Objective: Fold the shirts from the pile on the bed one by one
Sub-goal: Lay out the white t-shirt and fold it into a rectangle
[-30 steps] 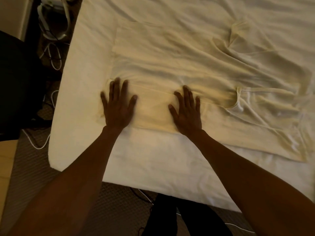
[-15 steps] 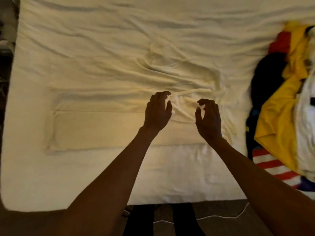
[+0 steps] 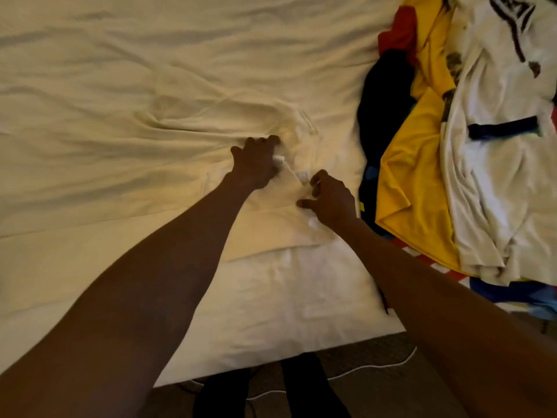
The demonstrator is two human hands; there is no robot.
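1. the cream shirt (image 3: 271,227) lies spread across the bed (image 3: 286,297), directly under both hands and just left of the pile of shirts (image 3: 452,146).
2. the left hand (image 3: 257,164) has its fingers curled down into a bunched ridge of the cream shirt, grasping the cloth near what looks like the neckline.
3. the right hand (image 3: 330,200) sits just beside it, nearer the bed edge, with thumb and fingers pinching a small fold of the same shirt.
4. the shirt is soft, thin cloth, gathered into long creases that fan out from the left hand; its near part lies as a flatter band with a straight edge.
5. the pile holds a yellow shirt (image 3: 416,176), a white shirt with dark trim (image 3: 497,140), a dark navy garment (image 3: 385,101) and a bit of red cloth (image 3: 398,31), all crumpled and overlapping.
6. the bed carries a pale, wrinkled sheet; where shirt ends and sheet begins is hard to tell on the far side.
7. below the bed edge are a textured carpet (image 3: 376,351) and a thin white cable (image 3: 361,369).
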